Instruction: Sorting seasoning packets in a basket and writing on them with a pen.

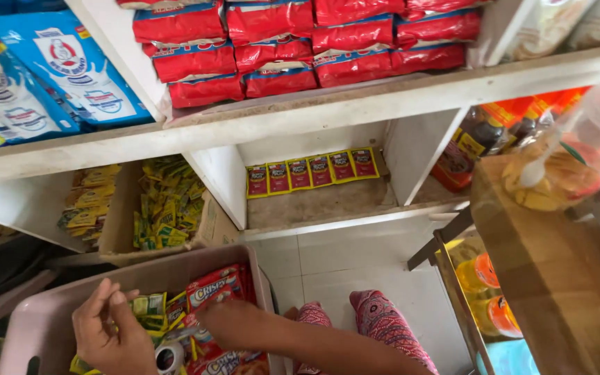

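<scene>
Shelving (328, 104) of pale painted wood is filling the view, and blue-and-white pouches (71, 69), at least two, are leaning on the upper left. Below them, a cardboard box (123, 208) is holding a heap of yellow-green sachets (164, 205), too many to count. At the bottom left, a pinkish tub (43, 319) is holding more small packets, and the person's left hand (109, 333) is hovering over them with fingers curled loosely, pinching nothing that can be made out. The right hand (227, 323) is resting just beside it among red snack packets (210, 288); whether it is gripping any cannot be told. Red bags (300, 42) are lying stacked on the upper shelf, and a strip of five red-and-yellow sachets (312, 172) is lying underneath. White tiled floor (342, 271) is showing below, with a wooden counter (557, 278) standing at the right.
</scene>
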